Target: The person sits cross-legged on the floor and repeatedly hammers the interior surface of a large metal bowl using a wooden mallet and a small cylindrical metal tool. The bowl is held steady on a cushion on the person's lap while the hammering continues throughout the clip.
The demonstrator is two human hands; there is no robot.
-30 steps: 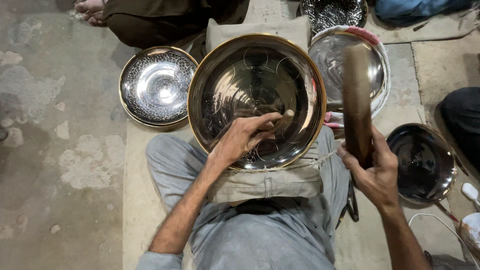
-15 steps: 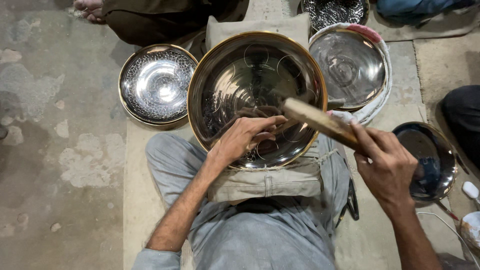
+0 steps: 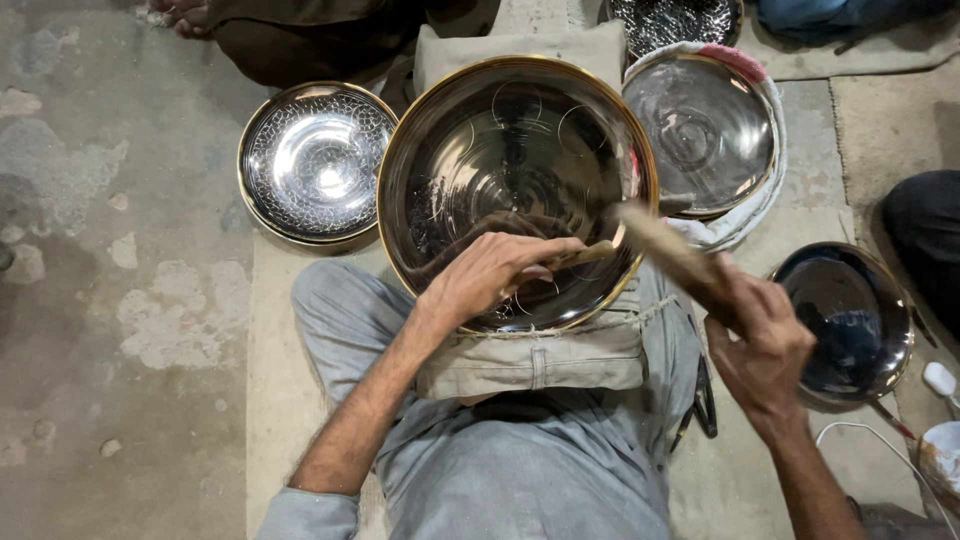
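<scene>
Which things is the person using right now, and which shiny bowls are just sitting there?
In use:
- big gold-rimmed bowl on the lap
- small punch tool held by the left hand
- wooden mallet swung by the right hand

Just lying about:
- patterned bowl on the floor
- plain bowl on cloth
- dark bowl

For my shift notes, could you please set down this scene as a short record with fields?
Setting: a person seated on the floor, a folded beige cloth pad on the lap
Left hand: inside the large shiny gold-rimmed metal bowl, fingers on a thin pale tool
Right hand: grips a blurred wooden stick
Left of bowl: round hammered-pattern metal plate
Right of bowl: plain steel bowl on white cloth; dark round pan
</scene>
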